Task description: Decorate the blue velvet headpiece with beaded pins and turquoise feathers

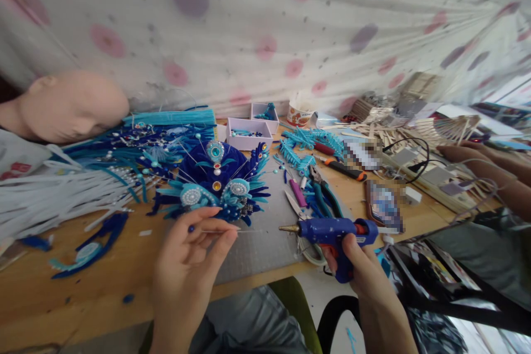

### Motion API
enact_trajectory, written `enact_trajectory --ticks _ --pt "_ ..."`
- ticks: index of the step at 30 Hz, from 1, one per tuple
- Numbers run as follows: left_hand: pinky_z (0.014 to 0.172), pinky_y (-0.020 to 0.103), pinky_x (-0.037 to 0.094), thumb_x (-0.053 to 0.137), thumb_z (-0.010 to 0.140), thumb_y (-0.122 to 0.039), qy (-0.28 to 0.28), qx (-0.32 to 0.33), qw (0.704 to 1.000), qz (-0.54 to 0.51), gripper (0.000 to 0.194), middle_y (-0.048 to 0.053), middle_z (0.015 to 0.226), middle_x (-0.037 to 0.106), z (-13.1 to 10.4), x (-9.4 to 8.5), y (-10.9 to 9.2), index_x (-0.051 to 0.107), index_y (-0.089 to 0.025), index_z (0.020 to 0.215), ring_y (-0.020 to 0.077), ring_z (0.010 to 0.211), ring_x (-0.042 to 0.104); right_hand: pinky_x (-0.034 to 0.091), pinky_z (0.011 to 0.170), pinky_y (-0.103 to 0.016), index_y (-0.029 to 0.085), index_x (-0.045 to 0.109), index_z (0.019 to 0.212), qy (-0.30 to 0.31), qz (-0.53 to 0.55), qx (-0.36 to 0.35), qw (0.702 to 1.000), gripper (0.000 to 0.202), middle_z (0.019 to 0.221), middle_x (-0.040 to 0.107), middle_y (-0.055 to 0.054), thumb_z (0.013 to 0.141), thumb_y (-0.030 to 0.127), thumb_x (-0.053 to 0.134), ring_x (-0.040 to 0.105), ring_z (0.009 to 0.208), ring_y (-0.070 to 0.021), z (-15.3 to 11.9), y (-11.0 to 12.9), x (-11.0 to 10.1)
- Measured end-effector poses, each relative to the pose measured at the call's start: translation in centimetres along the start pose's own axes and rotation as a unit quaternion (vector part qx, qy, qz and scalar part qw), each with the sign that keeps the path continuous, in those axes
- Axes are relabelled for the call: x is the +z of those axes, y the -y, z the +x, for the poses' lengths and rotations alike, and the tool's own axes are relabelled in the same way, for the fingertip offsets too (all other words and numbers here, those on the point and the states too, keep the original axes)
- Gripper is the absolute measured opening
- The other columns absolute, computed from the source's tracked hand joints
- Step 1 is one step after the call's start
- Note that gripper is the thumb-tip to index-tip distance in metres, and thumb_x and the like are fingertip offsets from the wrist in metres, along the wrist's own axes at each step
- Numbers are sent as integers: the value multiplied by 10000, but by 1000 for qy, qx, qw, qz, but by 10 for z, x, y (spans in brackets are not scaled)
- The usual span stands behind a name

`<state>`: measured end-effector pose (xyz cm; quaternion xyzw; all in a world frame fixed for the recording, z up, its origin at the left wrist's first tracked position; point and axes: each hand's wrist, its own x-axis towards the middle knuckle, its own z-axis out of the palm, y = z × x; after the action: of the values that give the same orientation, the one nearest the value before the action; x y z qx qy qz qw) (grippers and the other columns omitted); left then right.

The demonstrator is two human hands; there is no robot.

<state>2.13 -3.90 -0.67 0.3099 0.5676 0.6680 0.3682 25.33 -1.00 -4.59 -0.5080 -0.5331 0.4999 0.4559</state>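
Observation:
My left hand (194, 260) pinches a thin pale wire (215, 230) between thumb and fingertips; a dark blue bead (191, 229) shows at its left end. In my right hand (360, 265) is a blue hot glue gun (332, 230), its handle gripped and its metal nozzle pointing left toward the wire, a short gap apart. Just behind my left hand stands a blue headdress (215, 177) with pearl-covered rounds, gems, feathery edges and wires tipped with beads. Part of its lower front is hidden by my fingers.
Pliers (326, 193), scissors (294, 207) and a phone (381, 204) lie on the right. White boxes (249, 135) of beads stand behind. A mannequin head (74, 105) and white strips (62, 196) lie at left. Another person's hand (477, 163) rests at far right.

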Motion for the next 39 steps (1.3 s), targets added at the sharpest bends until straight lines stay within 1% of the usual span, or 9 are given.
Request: enact_trajectory --ticks 7,12,20,27,30,33,35,37,39 --pt "792 233 598 769 757 -194 -1 8 1000 0 248 -51 736 728 0 -2 4 648 -232 970 132 760 738 306 442 -260 187 591 481 -10 -5 14 1000 687 454 512 -26 768 811 576 426 443 -122 0 1 -1" --pt "766 183 586 769 750 -188 -6 6 1000 -11 248 -65 728 727 0 -1 3 656 -243 963 104 740 730 332 458 -249 191 586 492 -56 25 43 997 663 471 522 -19 719 812 642 438 472 -122 -3 12 7" --pt "763 213 595 785 736 -208 -10 8 1000 -17 260 -50 719 724 1 -1 6 655 -233 960 124 727 733 389 477 -255 186 641 531 -32 3 37 999 693 542 612 -68 726 849 588 524 544 -165 -2 14 7" --pt "757 197 586 789 721 -191 -17 8 999 -35 279 -51 714 722 3 -2 8 654 -216 965 116 714 731 448 562 -269 183 672 547 -43 -13 44 998 689 541 621 -60 722 846 594 565 567 -181 -2 14 3" --pt "754 221 591 801 736 -219 -18 6 999 -32 290 -38 728 731 4 -3 10 648 -210 982 133 725 740 469 608 -297 189 679 573 -19 -17 29 999 669 587 649 -74 738 831 590 609 640 -220 -4 16 6" --pt "757 250 597 814 740 -253 -16 6 1000 -23 313 -27 738 733 5 -4 11 641 -206 997 153 742 744 461 575 -303 187 667 569 4 -7 30 1000 671 597 649 -77 744 829 580 567 583 -200 -8 13 6" --pt "767 252 596 813 743 -262 -13 8 1000 -17 324 -29 747 732 5 -4 11 640 -206 1012 152 750 742 412 483 -289 186 640 562 -31 -13 52 998 676 578 633 -69 723 841 591 499 502 -166 -9 7 1" --pt "780 242 593 817 739 -250 -18 8 1000 -24 327 -36 748 731 5 -4 10 645 -210 1014 144 755 741 352 418 -270 186 632 588 -107 -33 64 992 665 559 616 -53 697 842 616 430 446 -135 -6 0 -10" --pt "787 221 587 827 732 -239 -21 7 999 -37 321 -47 740 729 5 -4 9 652 -218 1000 132 755 738 352 412 -258 186 662 649 -193 -69 43 978 636 594 629 -49 691 820 639 454 471 -138 2 -4 -27"
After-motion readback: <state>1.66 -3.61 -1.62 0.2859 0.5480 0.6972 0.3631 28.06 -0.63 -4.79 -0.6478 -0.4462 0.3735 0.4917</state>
